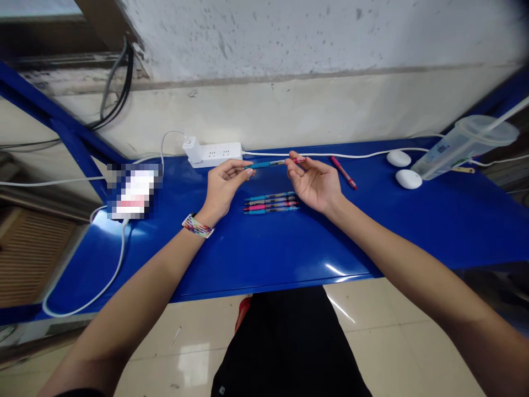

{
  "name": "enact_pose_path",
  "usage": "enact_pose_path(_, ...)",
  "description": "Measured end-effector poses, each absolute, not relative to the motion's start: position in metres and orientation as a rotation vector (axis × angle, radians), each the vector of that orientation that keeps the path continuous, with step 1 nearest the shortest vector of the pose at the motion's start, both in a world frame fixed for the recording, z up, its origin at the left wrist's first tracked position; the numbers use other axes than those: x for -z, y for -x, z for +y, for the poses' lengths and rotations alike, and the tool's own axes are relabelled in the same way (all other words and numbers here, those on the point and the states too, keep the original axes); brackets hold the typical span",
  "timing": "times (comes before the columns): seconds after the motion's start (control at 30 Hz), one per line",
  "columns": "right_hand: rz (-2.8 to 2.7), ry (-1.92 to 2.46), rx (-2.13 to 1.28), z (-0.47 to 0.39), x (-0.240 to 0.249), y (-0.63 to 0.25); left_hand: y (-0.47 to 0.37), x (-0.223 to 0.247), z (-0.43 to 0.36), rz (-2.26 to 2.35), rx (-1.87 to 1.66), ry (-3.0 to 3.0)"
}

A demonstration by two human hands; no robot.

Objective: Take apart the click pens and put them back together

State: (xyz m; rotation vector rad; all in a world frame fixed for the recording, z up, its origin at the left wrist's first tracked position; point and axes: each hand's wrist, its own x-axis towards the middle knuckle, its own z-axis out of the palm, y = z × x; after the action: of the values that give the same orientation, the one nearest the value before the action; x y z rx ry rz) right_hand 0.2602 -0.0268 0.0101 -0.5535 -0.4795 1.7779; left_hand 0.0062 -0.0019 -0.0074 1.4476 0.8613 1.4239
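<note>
L hand [222, 187] & R hand [317, 186] fingers pinch blue-grip pen [273, 163] at opp. ends, above worktop [256, 253] nr back edge; prob. light, stiff, a bit slick, best held by blue grip [259, 165].

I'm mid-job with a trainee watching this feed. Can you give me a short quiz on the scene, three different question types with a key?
1. Multiple choice: what colour is the grip of the pen in the left hand?
A) grey
B) blue
C) red

2. True or false: the translucent cup stands to the right of the white power strip.

3. Short answer: which lies farther right, the row of pens or the single red pen?

Key: 1. B; 2. True; 3. The single red pen.
</note>
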Motion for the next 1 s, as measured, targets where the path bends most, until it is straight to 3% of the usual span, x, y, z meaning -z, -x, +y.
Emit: enact_pose_path(1.0, -0.494, 0.473, -1.826, -0.023, -0.001, -0.264, -0.004, 0.009, 0.0, 0.927, -1.419, -1.45)
